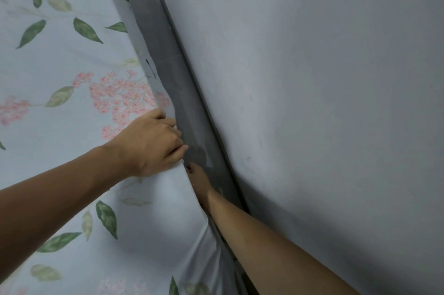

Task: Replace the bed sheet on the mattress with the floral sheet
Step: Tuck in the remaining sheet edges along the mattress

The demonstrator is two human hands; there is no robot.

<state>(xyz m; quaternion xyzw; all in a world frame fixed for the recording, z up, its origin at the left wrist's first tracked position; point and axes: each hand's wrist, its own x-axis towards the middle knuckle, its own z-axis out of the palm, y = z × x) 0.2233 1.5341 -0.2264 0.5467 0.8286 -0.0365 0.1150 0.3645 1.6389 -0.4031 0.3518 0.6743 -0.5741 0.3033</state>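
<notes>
The floral sheet (72, 83) lay over the mattress, up to the grey wall (312, 78). The left hand (153, 141) pinched its edge with curled fingers. The right hand (198, 182) reached under that edge, mostly hidden; I cannot tell its grip.

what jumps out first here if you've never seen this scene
The floral sheet, pale blue with pink blossoms and green leaves, fills the left side. At its edge the left hand grips the fabric, while the right hand reaches down into the dark gap beside the grey wall.
</notes>
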